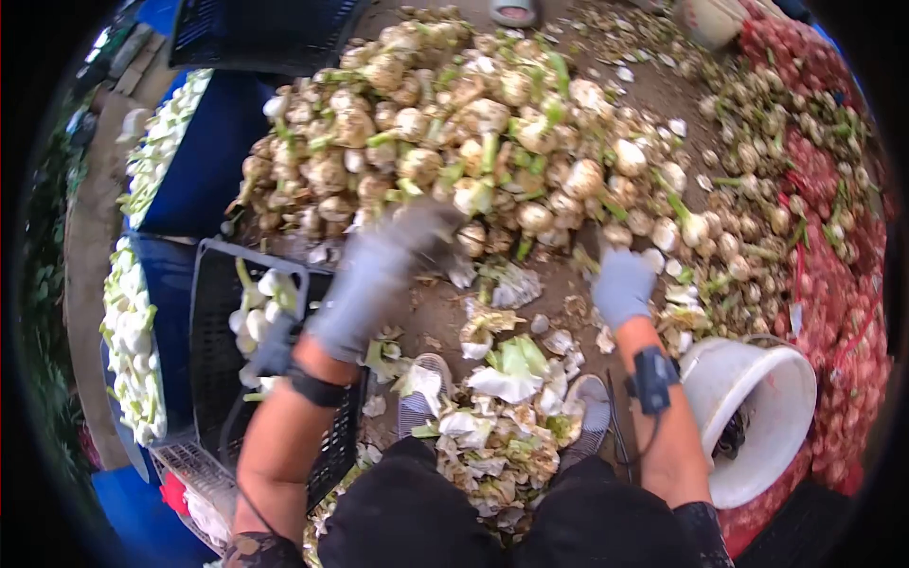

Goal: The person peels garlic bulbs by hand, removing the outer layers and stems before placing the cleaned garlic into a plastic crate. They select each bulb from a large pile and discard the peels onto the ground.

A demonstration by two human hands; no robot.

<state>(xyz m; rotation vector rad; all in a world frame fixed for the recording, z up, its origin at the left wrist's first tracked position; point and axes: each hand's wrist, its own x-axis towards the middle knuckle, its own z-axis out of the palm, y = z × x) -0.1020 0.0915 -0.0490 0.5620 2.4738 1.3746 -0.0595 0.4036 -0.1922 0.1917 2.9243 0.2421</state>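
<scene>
A large heap of dirty bulbs (417,128) with green stems fills the upper middle. My left hand (374,279), in a grey glove, is smeared by motion at the heap's near edge; its fingertips look dark, and whether they hold anything is unclear. To the right, my right hand (624,284), also gloved in grey, reaches to the near edge of the heap, beside some bulbs. Its fingers point down and away, and what they touch is too small to make out. Peeled leaves (516,369) lie on the ground between my feet.
On the left stand a black crate (213,350) with white bulbs and blue bins (175,327) topped with cleaned bulbs. A white bucket (701,388) lies tilted at the right, near red net sacks (852,379). Another person's foot (514,13) shows at the top.
</scene>
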